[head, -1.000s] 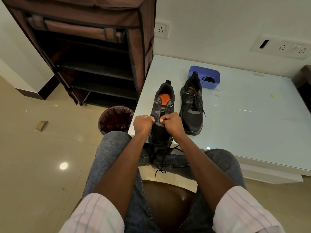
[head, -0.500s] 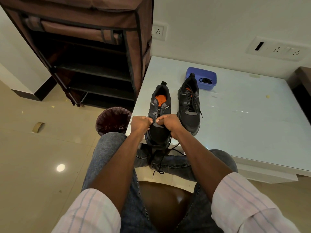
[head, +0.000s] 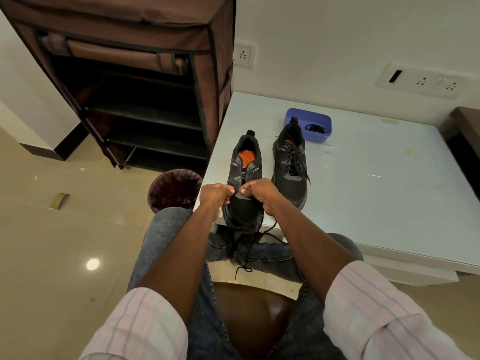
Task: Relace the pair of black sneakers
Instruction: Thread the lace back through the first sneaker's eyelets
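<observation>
Both hands work at the toe end of the near sneaker [head: 244, 178], which sits at the front edge of the bench [head: 363, 190], its toe just over the edge. The left hand [head: 215, 194] and right hand [head: 257, 193] are curled, thumbs almost touching, each apparently pinching the lace [head: 249, 245] at the lowest eyelets; the pinch itself is hidden by the knuckles. The lace ends hang down over the knees. The far sneaker [head: 289, 167] stands just beside it, already laced, with a blue tray [head: 309, 126] behind its heel.

The step looks like seating the lace through the first pair of eyelets. To do it well, I would pull both ends up evenly so they match in length, keep the lace flat and untwisted, and steady the sneaker so it does not slide off the edge.
</observation>
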`<act>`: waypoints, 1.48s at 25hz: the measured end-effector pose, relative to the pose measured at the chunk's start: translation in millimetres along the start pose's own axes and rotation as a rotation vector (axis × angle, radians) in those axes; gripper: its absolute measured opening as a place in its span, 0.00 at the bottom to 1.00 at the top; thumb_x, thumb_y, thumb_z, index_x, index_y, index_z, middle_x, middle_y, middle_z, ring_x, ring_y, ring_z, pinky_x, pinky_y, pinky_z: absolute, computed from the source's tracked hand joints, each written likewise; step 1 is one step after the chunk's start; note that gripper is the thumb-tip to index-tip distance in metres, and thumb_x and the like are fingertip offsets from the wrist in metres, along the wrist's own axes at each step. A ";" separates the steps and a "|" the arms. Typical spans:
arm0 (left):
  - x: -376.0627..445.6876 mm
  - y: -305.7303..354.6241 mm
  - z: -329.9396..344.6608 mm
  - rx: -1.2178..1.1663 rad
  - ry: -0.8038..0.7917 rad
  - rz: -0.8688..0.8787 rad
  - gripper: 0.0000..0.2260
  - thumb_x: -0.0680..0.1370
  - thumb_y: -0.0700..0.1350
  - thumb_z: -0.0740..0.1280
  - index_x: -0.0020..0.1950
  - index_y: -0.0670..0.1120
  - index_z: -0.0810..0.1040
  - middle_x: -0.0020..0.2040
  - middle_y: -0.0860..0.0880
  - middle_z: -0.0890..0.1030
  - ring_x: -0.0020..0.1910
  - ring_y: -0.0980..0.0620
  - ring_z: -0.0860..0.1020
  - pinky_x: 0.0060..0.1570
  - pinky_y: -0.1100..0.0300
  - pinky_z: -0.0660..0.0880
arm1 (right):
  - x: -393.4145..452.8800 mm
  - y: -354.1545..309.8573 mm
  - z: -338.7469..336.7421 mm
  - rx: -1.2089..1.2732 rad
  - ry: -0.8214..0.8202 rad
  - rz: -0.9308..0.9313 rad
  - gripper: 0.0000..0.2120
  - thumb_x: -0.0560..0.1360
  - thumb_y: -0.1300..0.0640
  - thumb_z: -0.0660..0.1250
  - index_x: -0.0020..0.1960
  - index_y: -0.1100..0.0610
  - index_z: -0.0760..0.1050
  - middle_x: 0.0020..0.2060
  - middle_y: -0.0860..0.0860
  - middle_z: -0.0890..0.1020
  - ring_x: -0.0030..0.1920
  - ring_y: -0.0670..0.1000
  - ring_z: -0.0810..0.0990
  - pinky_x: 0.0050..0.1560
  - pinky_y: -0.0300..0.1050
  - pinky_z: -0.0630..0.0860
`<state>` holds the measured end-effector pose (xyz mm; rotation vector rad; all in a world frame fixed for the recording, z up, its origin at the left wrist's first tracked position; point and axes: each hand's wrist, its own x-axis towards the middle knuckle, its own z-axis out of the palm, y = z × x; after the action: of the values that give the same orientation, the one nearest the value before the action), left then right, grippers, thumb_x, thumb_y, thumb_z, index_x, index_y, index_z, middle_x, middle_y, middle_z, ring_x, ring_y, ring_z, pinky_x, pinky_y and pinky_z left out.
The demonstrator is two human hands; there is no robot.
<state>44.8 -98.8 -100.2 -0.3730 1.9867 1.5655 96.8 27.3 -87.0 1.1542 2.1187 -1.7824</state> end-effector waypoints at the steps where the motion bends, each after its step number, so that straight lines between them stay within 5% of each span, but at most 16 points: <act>1: -0.1 0.5 0.3 0.007 -0.006 0.003 0.08 0.75 0.32 0.71 0.39 0.42 0.81 0.37 0.47 0.82 0.32 0.54 0.76 0.40 0.63 0.77 | 1.1 -0.3 -0.1 0.016 0.006 0.000 0.10 0.73 0.71 0.69 0.52 0.64 0.83 0.50 0.58 0.84 0.48 0.52 0.79 0.47 0.41 0.75; 8: -2.7 0.4 0.7 0.070 0.015 0.056 0.09 0.76 0.33 0.71 0.38 0.44 0.81 0.38 0.47 0.82 0.32 0.55 0.76 0.37 0.64 0.77 | -0.2 10.2 2.0 -0.146 0.048 -0.261 0.05 0.73 0.68 0.70 0.44 0.61 0.83 0.41 0.56 0.84 0.43 0.50 0.79 0.50 0.46 0.77; 13: -10.9 0.9 0.0 0.127 0.049 0.115 0.04 0.75 0.36 0.69 0.44 0.41 0.84 0.41 0.45 0.84 0.36 0.52 0.80 0.44 0.55 0.82 | -3.6 14.0 6.4 -0.104 0.056 -0.207 0.12 0.75 0.65 0.67 0.36 0.54 0.82 0.37 0.52 0.83 0.44 0.50 0.78 0.46 0.44 0.74; 17: -25.2 -1.8 0.9 0.295 0.068 0.308 0.05 0.75 0.43 0.72 0.42 0.42 0.85 0.40 0.44 0.85 0.41 0.46 0.83 0.47 0.50 0.81 | -14.1 2.0 -8.4 -0.178 -0.026 -0.217 0.09 0.75 0.66 0.64 0.46 0.61 0.84 0.44 0.58 0.84 0.41 0.49 0.78 0.40 0.39 0.73; 19: -30.6 -1.8 2.2 0.409 0.109 0.413 0.07 0.77 0.44 0.71 0.44 0.42 0.85 0.41 0.44 0.84 0.42 0.46 0.82 0.46 0.52 0.80 | -12.7 -5.1 -15.0 -0.297 0.094 -0.376 0.08 0.77 0.65 0.66 0.53 0.61 0.82 0.50 0.62 0.82 0.37 0.50 0.79 0.37 0.37 0.74; 22: -39.9 6.0 3.1 0.625 0.106 0.426 0.08 0.80 0.42 0.64 0.50 0.40 0.80 0.45 0.44 0.80 0.44 0.47 0.77 0.44 0.55 0.72 | -3.0 -14.1 -19.3 -0.512 0.187 -0.352 0.24 0.77 0.53 0.70 0.69 0.58 0.66 0.60 0.59 0.73 0.52 0.57 0.78 0.55 0.50 0.77; 25: -42.1 11.2 0.6 0.882 -0.053 0.387 0.10 0.80 0.40 0.58 0.55 0.39 0.76 0.47 0.44 0.75 0.46 0.46 0.74 0.45 0.55 0.69 | 1.1 -16.6 -17.1 -0.660 0.087 -0.161 0.20 0.79 0.44 0.64 0.59 0.61 0.72 0.57 0.59 0.80 0.53 0.59 0.79 0.54 0.52 0.76; 29: -49.1 5.3 -19.7 1.316 -0.498 0.331 0.08 0.79 0.38 0.59 0.41 0.41 0.73 0.41 0.44 0.75 0.32 0.52 0.72 0.32 0.61 0.68 | 1.4 -21.6 -15.5 -0.673 0.082 -0.181 0.16 0.80 0.46 0.63 0.49 0.60 0.73 0.49 0.59 0.81 0.47 0.59 0.80 0.44 0.48 0.74; 32: -74.4 -11.6 -26.8 1.595 -0.781 0.106 0.03 0.78 0.41 0.66 0.51 0.44 0.79 0.39 0.49 0.77 0.32 0.55 0.73 0.35 0.61 0.71 | 3.2 -26.1 -23.8 -0.541 0.033 -0.078 0.18 0.79 0.46 0.67 0.48 0.62 0.74 0.45 0.60 0.81 0.40 0.60 0.82 0.40 0.50 0.80; 34: -78.6 -21.1 -23.2 1.669 -0.712 0.108 0.09 0.77 0.42 0.69 0.57 0.43 0.80 0.44 0.48 0.79 0.34 0.55 0.74 0.38 0.60 0.71 | 5.6 -24.5 -27.3 -0.444 0.012 -0.029 0.20 0.76 0.46 0.70 0.52 0.64 0.75 0.47 0.61 0.82 0.43 0.61 0.83 0.44 0.54 0.83; 37: -62.7 -8.0 -20.4 1.123 -0.275 0.234 0.09 0.77 0.48 0.69 0.50 0.42 0.79 0.46 0.45 0.82 0.36 0.51 0.78 0.35 0.59 0.73 | 8.1 -20.0 -27.3 -0.379 0.038 0.008 0.23 0.73 0.47 0.75 0.55 0.64 0.75 0.47 0.60 0.82 0.40 0.58 0.83 0.36 0.50 0.82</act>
<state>93.6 -128.6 -66.3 0.5054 2.3545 0.3712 88.3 55.2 -68.1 1.0959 2.3324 -1.2826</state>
